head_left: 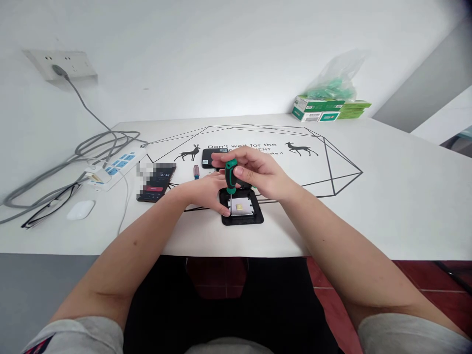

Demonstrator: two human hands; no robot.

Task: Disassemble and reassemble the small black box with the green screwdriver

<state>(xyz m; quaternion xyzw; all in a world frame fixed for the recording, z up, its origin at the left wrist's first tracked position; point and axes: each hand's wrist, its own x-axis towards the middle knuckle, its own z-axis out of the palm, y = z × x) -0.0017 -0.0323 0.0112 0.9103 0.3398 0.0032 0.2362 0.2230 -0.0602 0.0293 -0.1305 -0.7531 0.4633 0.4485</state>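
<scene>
R hand (258,173) closed round green-handled screwdriver (231,177), held upright, tip down on the black square device (242,209) at table (368,206) centre, near front edge. L hand (208,194) rests on device's left edge, fingers curled loosely, pinning it; nothing gripped. Second small screwdriver (196,171) lies just behind L hand. Phone (155,182) to the left, power strip (112,169) further left.

The table (368,206) print reads "Don't wait for the" (rest hidden); phone (157,181) shows "5:34"
</scene>
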